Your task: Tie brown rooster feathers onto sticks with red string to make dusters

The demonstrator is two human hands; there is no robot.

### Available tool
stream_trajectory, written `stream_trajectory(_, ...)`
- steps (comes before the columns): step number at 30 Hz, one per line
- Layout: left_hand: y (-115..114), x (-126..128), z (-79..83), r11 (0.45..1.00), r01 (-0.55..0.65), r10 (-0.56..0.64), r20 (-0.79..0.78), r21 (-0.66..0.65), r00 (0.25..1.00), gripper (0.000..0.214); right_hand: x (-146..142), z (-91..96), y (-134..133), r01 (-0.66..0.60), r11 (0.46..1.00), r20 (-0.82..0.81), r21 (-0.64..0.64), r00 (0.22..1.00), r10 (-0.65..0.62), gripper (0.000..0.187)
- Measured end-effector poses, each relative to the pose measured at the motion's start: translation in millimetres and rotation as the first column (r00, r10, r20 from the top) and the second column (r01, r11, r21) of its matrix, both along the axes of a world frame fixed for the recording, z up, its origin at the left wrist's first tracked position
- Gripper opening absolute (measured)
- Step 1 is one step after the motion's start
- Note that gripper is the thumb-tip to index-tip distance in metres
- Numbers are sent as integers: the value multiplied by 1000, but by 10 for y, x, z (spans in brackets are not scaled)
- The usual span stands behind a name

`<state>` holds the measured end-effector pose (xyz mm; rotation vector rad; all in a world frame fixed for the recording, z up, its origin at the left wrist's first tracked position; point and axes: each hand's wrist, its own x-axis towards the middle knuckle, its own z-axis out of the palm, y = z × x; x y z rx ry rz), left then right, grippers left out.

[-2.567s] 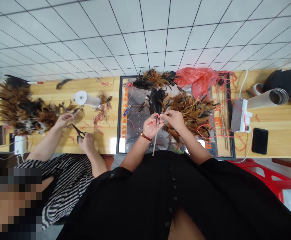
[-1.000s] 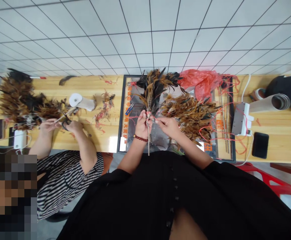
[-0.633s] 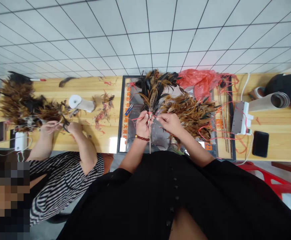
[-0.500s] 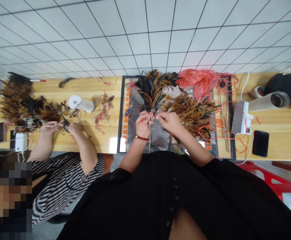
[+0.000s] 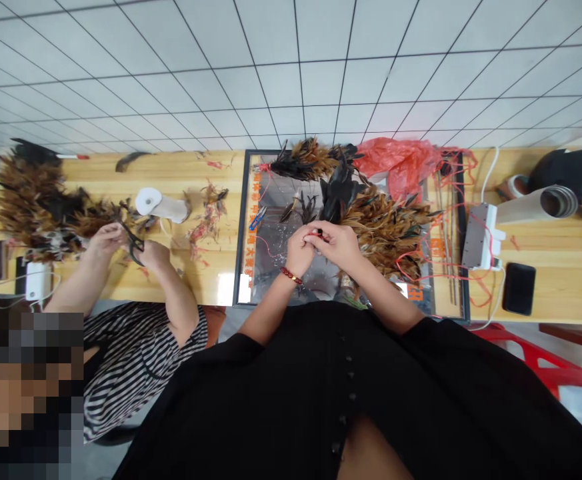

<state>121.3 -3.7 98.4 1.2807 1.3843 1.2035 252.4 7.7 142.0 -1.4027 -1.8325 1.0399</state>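
My left hand, with a red bead bracelet on its wrist, and my right hand are pressed together over a dark framed board. Both are closed around the base of a bundle of black feathers that leans up and to the right from my fingers. A red string shows between my fingertips at the bundle's base. Whatever stem the bundle has is hidden inside my hands.
A heap of brown feathers and a red plastic bag lie right of my hands. Blue clippers rest on the board. A co-worker's hands hold black scissors near a white roll. A power strip and phone sit far right.
The bundle has turned from upright brown feathers to black feathers leaning right. The thin stick below my left hand is no longer seen. My hands have drawn closer together.
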Motion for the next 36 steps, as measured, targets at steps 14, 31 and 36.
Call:
stream_trajectory(14,56,7,120,998,-55,56,8,-36,998,22,83,-29,223,79,968,-357,-239,920,-163,20)
stream_trajectory(31,-204,-66,-51,988,-11,55,-283,156,957,16,-219,445,235,-177,977,374,-120,904,210,26)
stream_trajectory(36,-216,-73,-232,981,-188,188,-10,44,982,27,-182,551,-13,-367,928,435,-71,825,360,30)
